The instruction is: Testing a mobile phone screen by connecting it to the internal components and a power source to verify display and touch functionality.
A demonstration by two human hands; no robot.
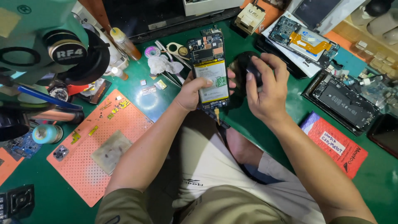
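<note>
— What's in the hands?

— The left hand (191,92) grips an opened phone (209,70) by its left edge, back cover off, so the battery and the circuit board above it show. The phone sits tilted just above the near edge of the bench, over the person's lap. The right hand (265,85) is closed around a dark, rounded object (244,68) just right of the phone; what it is, I cannot tell.

— And the surface under it?

— A green mat (157,103) covers the bench. Left of the phone lies an orange perforated pad (120,124) with a grey square patch and small yellow bits on it. Behind the phone are a crumpled white tissue (163,64), tweezers (172,76) and an amber-tipped bottle (122,41).

— Further out?

— A microscope (45,41) fills the upper left, with a roll of tape (46,133) below it. To the right, two more opened phones (306,39) (344,101) lie on the mat, well apart from the held one, and a red packet (336,145) lies near the right forearm. A dark laptop edge (166,20) runs along the back. The bench is crowded on every side.
</note>
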